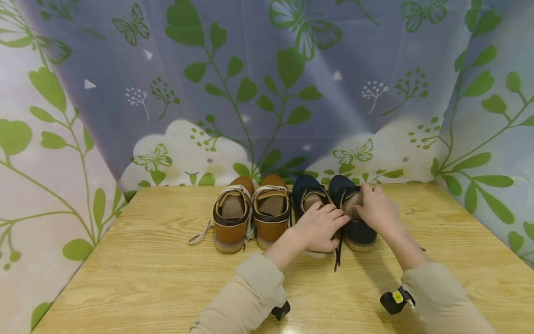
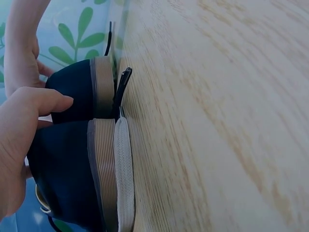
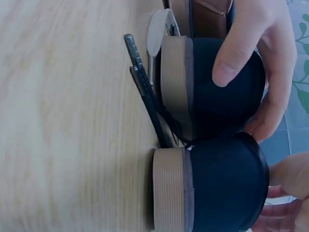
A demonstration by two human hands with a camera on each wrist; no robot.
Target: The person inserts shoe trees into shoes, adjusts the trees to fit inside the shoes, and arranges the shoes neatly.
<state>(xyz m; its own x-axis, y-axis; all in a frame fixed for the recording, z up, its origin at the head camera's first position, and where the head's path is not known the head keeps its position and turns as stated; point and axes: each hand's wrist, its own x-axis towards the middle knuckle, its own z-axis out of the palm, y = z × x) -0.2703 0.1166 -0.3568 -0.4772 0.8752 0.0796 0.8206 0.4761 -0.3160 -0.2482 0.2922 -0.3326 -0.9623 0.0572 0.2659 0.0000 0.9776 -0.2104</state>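
Observation:
Two navy shoes stand side by side, toes away from me. My left hand [image 1: 321, 227] is over the heel of the left navy shoe [image 2: 65, 169], its thumb on the outside of the heel and its fingers across the opening. At the right navy shoe [image 1: 360, 234], my right hand [image 1: 378, 208] grips the collar near the laces, thumb inside the opening. Black laces [image 3: 145, 92] trail between the two heels onto the table. The left hand hides much of the left navy shoe in the head view.
Left of the navy pair stand two brown shoes, a left one [image 1: 230, 232] and a right one [image 1: 272, 225]. A pale lace [image 1: 200, 235] lies loose beside them. The wooden table [image 1: 146, 269] ends at a patterned cloth backdrop [image 1: 250, 93] behind the toes.

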